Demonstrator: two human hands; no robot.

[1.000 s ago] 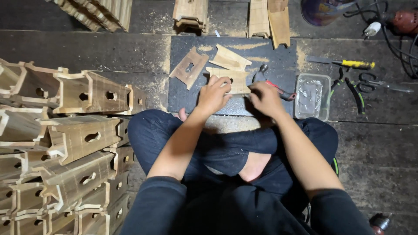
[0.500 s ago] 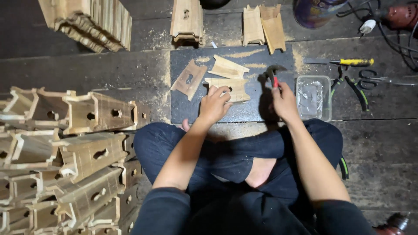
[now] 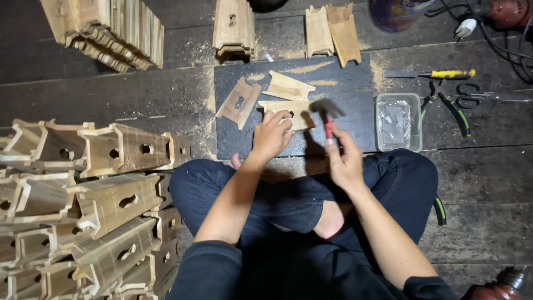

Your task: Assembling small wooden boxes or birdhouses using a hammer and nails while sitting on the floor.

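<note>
Down on the dark plank floor (image 3: 83,100), a person sits cross-legged before a dark mat (image 3: 355,83). The left hand (image 3: 272,135) rests on a flat wooden piece (image 3: 291,108) lying on the mat, fingers curled down on its near edge and pinning it. The right hand (image 3: 345,161) is raised just beside it, fingers closed around the red handle of a small hammer (image 3: 327,114); the hammer's head is blurred and hard to make out, and it sits above the right end of the wooden piece.

Two more cut pieces lie on the mat: a notched one with a hole (image 3: 239,103) to the left and a pale wedge-shaped one (image 3: 287,86) just behind the held piece. Right of the mat stands a clear rectangular plastic tub (image 3: 397,122); its contents are too faint to tell. Beyond it lie a yellow-handled chisel (image 3: 438,74) and green-handled pliers (image 3: 452,108), with scissors (image 3: 480,100) near them.

No readable label shows anywhere. At the left, a heap of assembled wooden boxes with round and oval holes (image 3: 83,200) runs off the frame edge. Stacks of cut boards (image 3: 111,33) sit at the top left, and more wooden parts (image 3: 333,30) stand behind the mat, partly cropped. A purple bucket (image 3: 397,14) and a power tool (image 3: 508,11) at the top right are cut off, as is a drill (image 3: 499,286) at the bottom right.
</note>
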